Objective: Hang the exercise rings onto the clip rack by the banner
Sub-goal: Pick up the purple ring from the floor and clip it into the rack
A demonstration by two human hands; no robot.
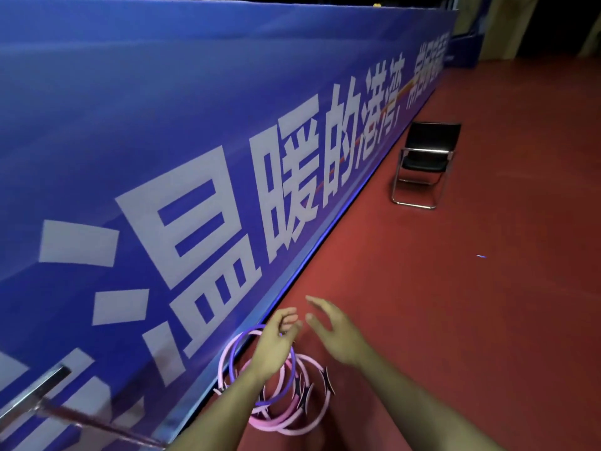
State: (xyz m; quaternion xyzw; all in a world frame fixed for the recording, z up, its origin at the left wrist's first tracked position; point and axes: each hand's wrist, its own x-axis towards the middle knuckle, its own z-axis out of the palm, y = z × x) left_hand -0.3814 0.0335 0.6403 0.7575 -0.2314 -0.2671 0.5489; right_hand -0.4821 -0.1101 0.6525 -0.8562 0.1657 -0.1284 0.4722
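Note:
Several pink exercise rings [286,424] and one purple ring [232,354] lie in a loose pile on the red floor, leaning against the foot of the blue banner [130,125]. My left hand [276,346] hovers above the pile with its fingers loosely curled and nothing in them. My right hand [335,330] is just to its right, fingers spread and relaxed, also holding nothing. A metal bar of the rack [35,395] shows at the bottom left in front of the banner.
The banner with large white characters runs along the left, from near me to the far end. A black folding chair [422,164] stands on the red floor [471,288] further along the banner. A dark blue barrier [461,50] closes off the far end.

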